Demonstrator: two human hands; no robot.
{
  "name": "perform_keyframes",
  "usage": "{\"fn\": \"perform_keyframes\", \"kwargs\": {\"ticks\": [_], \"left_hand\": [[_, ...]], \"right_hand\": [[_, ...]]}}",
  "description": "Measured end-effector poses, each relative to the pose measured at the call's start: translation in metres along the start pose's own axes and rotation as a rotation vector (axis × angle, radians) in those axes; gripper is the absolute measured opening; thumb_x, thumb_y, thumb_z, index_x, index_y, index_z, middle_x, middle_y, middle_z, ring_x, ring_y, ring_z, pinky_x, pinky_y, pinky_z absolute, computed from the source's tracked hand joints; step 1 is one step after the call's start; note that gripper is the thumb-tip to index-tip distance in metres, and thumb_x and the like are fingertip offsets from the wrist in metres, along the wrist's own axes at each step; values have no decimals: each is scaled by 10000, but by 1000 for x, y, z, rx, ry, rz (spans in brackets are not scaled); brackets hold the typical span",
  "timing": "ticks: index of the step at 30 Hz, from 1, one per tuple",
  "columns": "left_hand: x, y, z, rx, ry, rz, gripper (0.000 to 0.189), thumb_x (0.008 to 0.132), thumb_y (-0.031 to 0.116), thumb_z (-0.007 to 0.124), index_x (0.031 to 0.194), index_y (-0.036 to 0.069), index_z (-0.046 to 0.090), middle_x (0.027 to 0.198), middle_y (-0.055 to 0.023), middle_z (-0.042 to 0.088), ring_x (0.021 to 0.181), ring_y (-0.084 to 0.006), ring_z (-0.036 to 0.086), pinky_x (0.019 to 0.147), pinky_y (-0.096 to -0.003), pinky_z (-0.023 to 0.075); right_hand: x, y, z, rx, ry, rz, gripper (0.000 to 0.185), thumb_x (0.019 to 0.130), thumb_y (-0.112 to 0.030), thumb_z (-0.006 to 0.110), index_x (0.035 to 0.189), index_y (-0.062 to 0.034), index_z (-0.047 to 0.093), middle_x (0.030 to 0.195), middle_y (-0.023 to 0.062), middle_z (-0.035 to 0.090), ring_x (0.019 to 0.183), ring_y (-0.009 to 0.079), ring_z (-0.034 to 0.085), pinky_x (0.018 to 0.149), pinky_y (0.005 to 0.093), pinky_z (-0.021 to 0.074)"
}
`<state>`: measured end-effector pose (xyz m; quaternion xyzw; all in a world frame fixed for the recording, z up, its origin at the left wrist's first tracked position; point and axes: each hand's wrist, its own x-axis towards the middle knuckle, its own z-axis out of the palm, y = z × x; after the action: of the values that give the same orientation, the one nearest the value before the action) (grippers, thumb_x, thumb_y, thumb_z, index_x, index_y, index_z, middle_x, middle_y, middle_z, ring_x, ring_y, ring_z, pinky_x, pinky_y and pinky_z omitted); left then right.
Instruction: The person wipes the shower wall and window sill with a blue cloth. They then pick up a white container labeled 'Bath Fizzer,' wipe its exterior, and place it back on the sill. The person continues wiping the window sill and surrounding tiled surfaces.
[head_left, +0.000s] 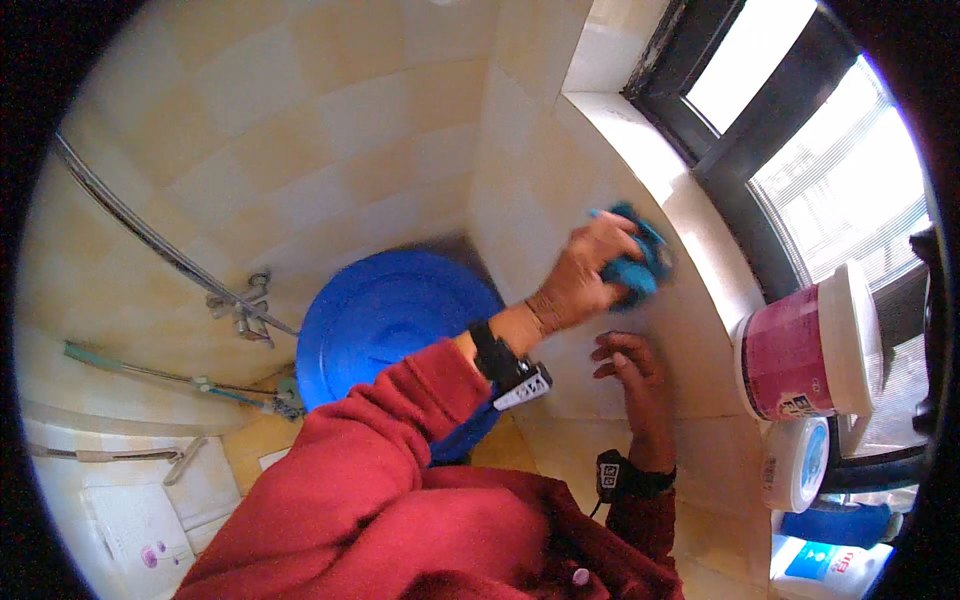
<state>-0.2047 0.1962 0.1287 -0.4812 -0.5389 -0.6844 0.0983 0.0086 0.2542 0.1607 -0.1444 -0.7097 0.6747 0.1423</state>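
Note:
My left hand (577, 277) grips a bunched teal cloth (636, 276) and holds it at the tiled wall (555, 180), just below the window sill. The left forearm reaches across, over a round blue plastic lid (382, 322). Lower down, my right hand (637, 364) has its fingers partly curled and apart, with nothing in them. It is close to the same wall; whether it touches is unclear. Black straps with small printed tags circle both wrists.
A white-and-maroon plastic bucket (791, 356) and a smaller white tub (795, 463) stand on the window sill (720, 262). Beyond them is a dark-framed window (727, 165). A wall faucet (247, 307) with a metal hose (157, 244) is at the left. Below it are green-ended rods (180, 381).

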Motion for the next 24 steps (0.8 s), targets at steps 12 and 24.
{"fn": "perform_keyframes", "kwargs": {"ticks": [12, 24], "left_hand": [[31, 6, -9, 137, 141, 273, 515, 641, -5, 749, 1112, 68, 554, 1298, -178, 508, 1216, -380, 501, 1060, -454, 395], [61, -46, -43, 182, 82, 206, 590, 656, -30, 717, 1199, 148, 569, 1329, -187, 523, 1308, -391, 452, 1110, -480, 347]], "right_hand": [[30, -37, -4, -260, -228, 173, 353, 930, -155, 580, 1258, -26, 593, 1232, 114, 640, 1137, 214, 610, 920, 358, 486], [40, -56, 4, -360, -384, 372, 453, 911, -203, 613, 1324, -28, 550, 1315, 127, 598, 1188, 262, 584, 1013, 395, 438]]}}
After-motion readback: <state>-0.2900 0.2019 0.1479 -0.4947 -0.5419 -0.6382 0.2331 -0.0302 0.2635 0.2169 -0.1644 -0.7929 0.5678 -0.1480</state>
